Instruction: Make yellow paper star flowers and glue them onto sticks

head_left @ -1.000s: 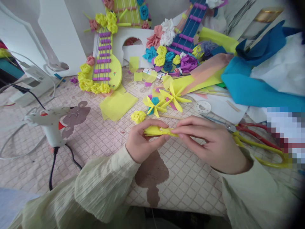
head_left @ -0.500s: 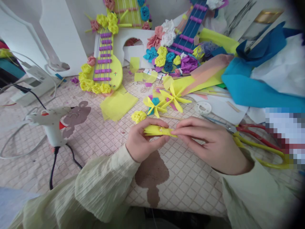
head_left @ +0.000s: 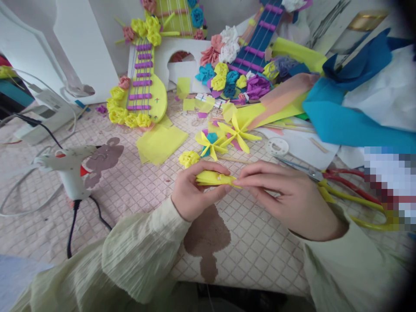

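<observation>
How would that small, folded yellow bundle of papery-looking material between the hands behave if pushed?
The bundle would probably bend: thin layers show along its edge. It's likely light; the right hand just pinches one end. Its folds might loosen without the left hand around them.

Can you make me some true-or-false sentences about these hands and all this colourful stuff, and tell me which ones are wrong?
1. The left hand holds a folded yellow piece. True.
2. The right hand is away from the folded yellow piece. False: its fingertips touch it.
3. The glue gun is mostly white. True.
4. The yellow guitar shape has green bars. False: its bars are purple.
</observation>
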`<state>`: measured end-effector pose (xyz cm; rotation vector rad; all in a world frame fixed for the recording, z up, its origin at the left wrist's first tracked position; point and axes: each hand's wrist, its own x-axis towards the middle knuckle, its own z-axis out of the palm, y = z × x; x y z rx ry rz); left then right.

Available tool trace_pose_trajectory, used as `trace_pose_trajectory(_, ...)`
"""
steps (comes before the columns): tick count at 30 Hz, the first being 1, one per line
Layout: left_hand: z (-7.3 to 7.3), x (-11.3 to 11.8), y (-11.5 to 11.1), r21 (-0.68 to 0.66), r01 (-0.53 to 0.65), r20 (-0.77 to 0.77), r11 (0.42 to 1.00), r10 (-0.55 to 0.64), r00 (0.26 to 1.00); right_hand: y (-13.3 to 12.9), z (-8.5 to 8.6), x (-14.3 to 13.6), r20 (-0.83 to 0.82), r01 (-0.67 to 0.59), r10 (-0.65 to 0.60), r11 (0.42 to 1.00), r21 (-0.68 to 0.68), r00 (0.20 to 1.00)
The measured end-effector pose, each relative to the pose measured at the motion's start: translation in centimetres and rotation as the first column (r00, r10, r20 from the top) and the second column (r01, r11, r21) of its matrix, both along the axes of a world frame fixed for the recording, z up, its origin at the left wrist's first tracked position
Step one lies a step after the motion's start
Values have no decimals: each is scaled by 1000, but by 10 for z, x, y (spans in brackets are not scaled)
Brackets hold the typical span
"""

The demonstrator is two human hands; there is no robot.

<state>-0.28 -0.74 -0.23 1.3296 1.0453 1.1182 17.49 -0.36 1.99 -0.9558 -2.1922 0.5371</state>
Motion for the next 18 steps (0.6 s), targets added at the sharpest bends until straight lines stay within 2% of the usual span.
trace_pose_trajectory(18, 0, -1, -1, 5, -6, -58, 1000, 7, 998, 0, 3, 0, 1, -7, 7, 1000, -28, 1000)
